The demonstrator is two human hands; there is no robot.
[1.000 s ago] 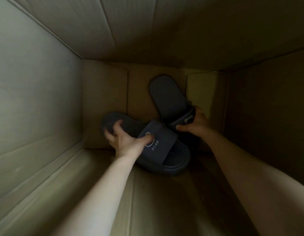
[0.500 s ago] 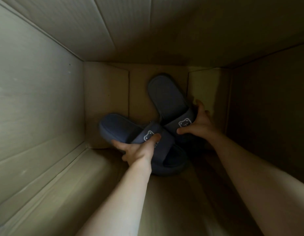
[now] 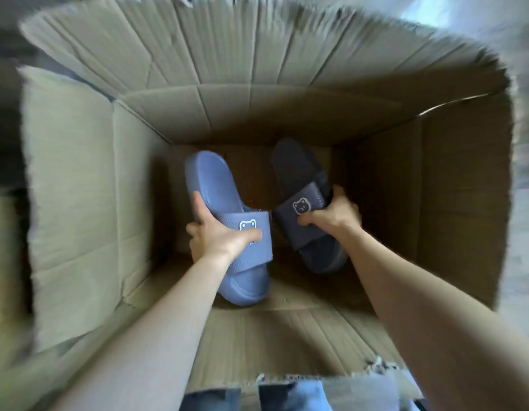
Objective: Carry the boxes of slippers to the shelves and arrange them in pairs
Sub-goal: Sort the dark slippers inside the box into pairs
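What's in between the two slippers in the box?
Only bare cardboard of the box shows between the lighter slipper and the darker slipper, in the head view.

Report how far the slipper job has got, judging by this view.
Done: only that the cardboard box stands open, flaps up. In hand: the left hand grips the lighter blue slipper at its strap, and the right hand grips the darker slipper at its strap, both inside the box. Left: lifting the pair out and arranging it on the shelves, which are not in view.
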